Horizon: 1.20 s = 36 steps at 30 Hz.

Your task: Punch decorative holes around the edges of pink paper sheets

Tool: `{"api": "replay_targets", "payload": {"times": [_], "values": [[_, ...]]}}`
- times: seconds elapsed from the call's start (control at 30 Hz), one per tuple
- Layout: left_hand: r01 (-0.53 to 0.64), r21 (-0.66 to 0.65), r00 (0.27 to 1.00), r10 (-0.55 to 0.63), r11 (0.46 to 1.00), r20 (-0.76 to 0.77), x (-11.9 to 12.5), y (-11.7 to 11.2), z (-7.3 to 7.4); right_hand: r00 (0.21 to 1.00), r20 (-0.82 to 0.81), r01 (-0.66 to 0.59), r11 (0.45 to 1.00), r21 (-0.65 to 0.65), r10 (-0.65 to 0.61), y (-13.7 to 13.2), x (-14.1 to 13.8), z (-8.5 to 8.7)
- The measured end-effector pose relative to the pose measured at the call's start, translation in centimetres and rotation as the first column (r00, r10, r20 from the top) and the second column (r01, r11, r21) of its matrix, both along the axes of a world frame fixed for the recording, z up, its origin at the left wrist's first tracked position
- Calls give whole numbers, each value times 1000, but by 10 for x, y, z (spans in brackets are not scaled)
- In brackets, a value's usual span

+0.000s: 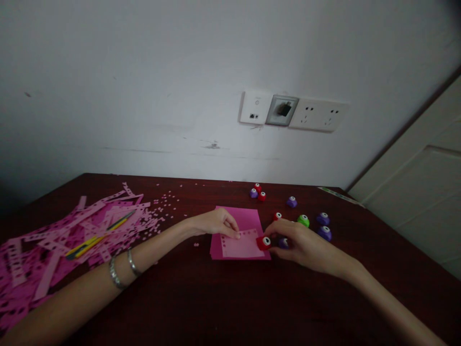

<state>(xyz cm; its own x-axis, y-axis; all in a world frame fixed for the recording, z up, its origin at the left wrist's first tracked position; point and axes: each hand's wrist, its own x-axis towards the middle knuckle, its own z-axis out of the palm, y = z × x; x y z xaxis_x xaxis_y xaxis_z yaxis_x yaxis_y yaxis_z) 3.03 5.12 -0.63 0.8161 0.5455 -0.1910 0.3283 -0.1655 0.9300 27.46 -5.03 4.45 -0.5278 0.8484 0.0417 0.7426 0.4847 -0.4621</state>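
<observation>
A light pink paper square (242, 245) with punched holes along its edges lies on a darker pink sheet (240, 222) in the middle of the dark wooden table (201, 307). My left hand (215, 224) pinches the light paper's upper left edge. My right hand (305, 242) grips a small red paper punch (264, 242) set on the paper's right edge. A purple punch (283, 243) sits partly hidden under my right fingers.
Several small punches stand behind my right hand: red (277, 216), green (303, 220), purple (323, 218), and a far cluster (257, 191). A heap of punched pink strips (54, 240) with scissors (99, 234) covers the left side. Wall sockets (293, 113) and a door (421, 187) lie beyond.
</observation>
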Motion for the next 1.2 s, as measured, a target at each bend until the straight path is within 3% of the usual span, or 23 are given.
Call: {"api": "replay_targets", "payload": {"times": [1.2], "values": [[6,-9,1000,-6,1000,9,0,1,-3,1000,-12,-12,1000,-22,11,1,1,1]]}}
